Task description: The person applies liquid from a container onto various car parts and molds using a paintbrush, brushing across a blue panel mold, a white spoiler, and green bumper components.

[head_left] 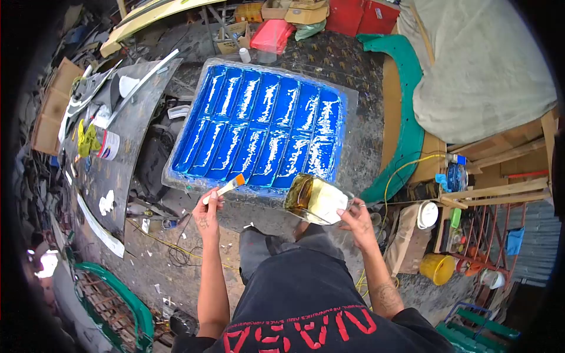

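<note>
My left hand (209,207) is closed around the pale handle of a paintbrush (228,187), its orange bristles pointing up and right near the front edge of a blue mould (272,126). Glossy and wet-looking, the mould is divided into two rows of long recesses. On the right, my right hand (356,222) grips the rim of a clear container (318,200), which is tilted and has yellowish, amber liquid in it. The container hangs just off the mould's front right corner.
A dark sheet (132,141) with a white tub (108,145) and yellow gloves (88,139) lies left. A curved green panel (406,112) stands right, near a yellow cable (389,182) and a yellow bucket (437,269). Cardboard boxes (307,13) sit behind.
</note>
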{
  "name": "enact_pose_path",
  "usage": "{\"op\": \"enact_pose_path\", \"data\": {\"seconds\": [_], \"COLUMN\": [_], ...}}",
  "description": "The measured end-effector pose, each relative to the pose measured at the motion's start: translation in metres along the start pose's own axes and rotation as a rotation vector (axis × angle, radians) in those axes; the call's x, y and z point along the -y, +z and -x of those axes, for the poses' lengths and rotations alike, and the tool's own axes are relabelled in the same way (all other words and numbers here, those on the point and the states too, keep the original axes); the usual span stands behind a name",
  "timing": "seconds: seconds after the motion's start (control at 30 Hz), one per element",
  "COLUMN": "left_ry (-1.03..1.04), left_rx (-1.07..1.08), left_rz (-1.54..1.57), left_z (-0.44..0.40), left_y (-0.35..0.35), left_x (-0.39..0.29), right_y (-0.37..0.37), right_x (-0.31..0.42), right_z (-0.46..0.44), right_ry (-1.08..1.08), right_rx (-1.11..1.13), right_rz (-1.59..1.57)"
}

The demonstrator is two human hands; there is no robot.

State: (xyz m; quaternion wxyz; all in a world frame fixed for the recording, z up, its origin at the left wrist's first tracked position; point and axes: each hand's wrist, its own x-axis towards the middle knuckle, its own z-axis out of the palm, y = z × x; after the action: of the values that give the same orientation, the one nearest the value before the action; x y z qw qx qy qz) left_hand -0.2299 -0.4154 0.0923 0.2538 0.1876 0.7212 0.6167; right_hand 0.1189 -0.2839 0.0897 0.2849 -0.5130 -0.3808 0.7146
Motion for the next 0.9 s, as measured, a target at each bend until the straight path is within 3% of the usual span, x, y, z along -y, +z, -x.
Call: {"op": "enact_pose_path", "data": {"seconds": [0.17,0.3,0.37,0.43,0.5,0.63,0.67,0.9], "left_ry": [0.003,0.118,0.443,0.629,0.803,0.879,0.799,0.847], "left_rx": [0.148,0.403,0.480,0.529,0.513,0.412,0.479,0.371], "left_rz": [-0.058,-0.238,-0.434,-0.447,-0.472,-0.573,-0.643,-0.762], "left_z": [-0.017,-0.052,-0.084,-0.112,-0.146,-0.193,-0.198,-0.213], "left_y": [0.048,0.115,0.160,0.217,0.270,0.361,0.374,0.427], "left_x": [-0.003,0.004,0.012,0.008,0.013,0.022,0.019,0.054], "right_y": [-0.039,-0.058,-0.059,-0.061,-0.061,-0.062,-0.063,-0.087], "right_x": [-0.005,-0.013,-0.019,-0.028,-0.041,-0.069,-0.075,-0.101], "right_z": [0.011,0.030,0.042,0.055,0.067,0.079,0.082,0.092], "right_ry": [-0.039,-0.044,-0.058,-0.061,-0.065,-0.052,-0.071,-0.016], "right_rx": [-0.187,-0.365,-0.454,-0.524,-0.601,-0.743,-0.775,-0.833], "right_rz": [-0.074,-0.138,-0.214,-0.293,-0.356,-0.427,-0.453,-0.538]}}
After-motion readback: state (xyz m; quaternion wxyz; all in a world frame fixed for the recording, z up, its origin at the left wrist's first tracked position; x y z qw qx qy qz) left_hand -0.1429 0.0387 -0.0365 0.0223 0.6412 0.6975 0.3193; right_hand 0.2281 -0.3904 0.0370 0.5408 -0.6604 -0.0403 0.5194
